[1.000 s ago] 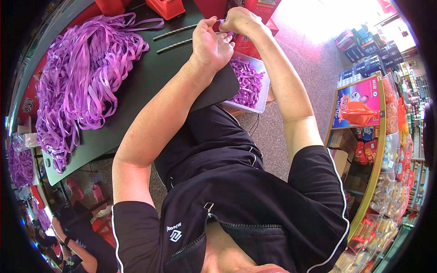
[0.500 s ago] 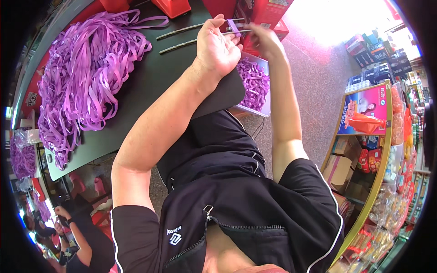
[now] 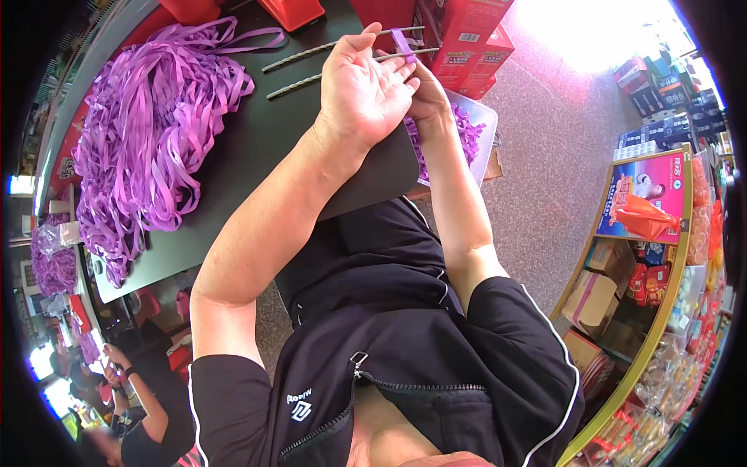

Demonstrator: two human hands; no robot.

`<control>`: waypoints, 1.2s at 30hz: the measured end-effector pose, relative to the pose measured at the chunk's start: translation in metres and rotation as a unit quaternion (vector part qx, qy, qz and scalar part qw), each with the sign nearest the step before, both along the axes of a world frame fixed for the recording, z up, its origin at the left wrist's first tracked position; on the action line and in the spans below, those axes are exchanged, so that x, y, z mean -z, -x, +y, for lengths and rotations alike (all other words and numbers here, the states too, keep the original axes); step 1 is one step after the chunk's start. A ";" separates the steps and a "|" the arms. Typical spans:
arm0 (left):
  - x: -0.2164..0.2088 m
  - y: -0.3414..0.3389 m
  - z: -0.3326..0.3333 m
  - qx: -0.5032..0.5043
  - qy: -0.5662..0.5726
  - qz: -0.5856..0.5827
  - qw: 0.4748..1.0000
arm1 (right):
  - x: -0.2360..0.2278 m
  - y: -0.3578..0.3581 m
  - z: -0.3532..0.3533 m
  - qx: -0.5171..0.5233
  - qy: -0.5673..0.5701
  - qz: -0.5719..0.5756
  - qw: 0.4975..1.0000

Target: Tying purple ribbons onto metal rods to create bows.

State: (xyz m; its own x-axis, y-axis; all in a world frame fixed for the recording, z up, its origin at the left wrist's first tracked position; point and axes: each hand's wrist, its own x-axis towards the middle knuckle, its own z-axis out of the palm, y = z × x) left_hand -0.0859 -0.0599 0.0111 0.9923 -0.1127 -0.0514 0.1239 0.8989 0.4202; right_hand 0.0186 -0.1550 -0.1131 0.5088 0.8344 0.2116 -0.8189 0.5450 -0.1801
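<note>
My left hand [image 3: 364, 92] and my right hand [image 3: 426, 95] meet above the far edge of a dark table [image 3: 257, 148]. Between their fingers is a short purple ribbon piece [image 3: 403, 45], pinched together with a thin grey twisted rod [image 3: 405, 56]. A second twisted rod [image 3: 311, 50] lies on the table just beyond my left hand. A big heap of purple ribbons [image 3: 144, 144] covers the table's left side. Under my right wrist stands a white tray [image 3: 481, 136] holding more purple ribbon pieces.
Red boxes [image 3: 459, 39] stand at the table's far edge. A curved shelf [image 3: 661, 257] with coloured packages runs along the right, beside speckled floor [image 3: 545, 187]. Another person [image 3: 132, 405] sits at lower left near bags of purple ribbon [image 3: 50, 268].
Both hands have shifted slightly right and farther from me, still joined. The purple ribbon piece now sticks up between the fingertips against the rod.
</note>
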 end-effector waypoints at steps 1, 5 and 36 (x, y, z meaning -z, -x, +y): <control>0.000 0.000 0.000 0.002 -0.001 0.001 1.000 | 0.001 -0.001 0.000 0.002 -0.001 0.001 1.000; 0.000 0.000 -0.001 -0.002 0.000 0.008 1.000 | 0.014 -0.014 -0.002 0.020 0.021 0.045 0.999; -0.003 0.000 0.000 0.036 -0.021 -0.010 0.999 | -0.084 -0.043 -0.075 0.102 0.450 -0.282 0.841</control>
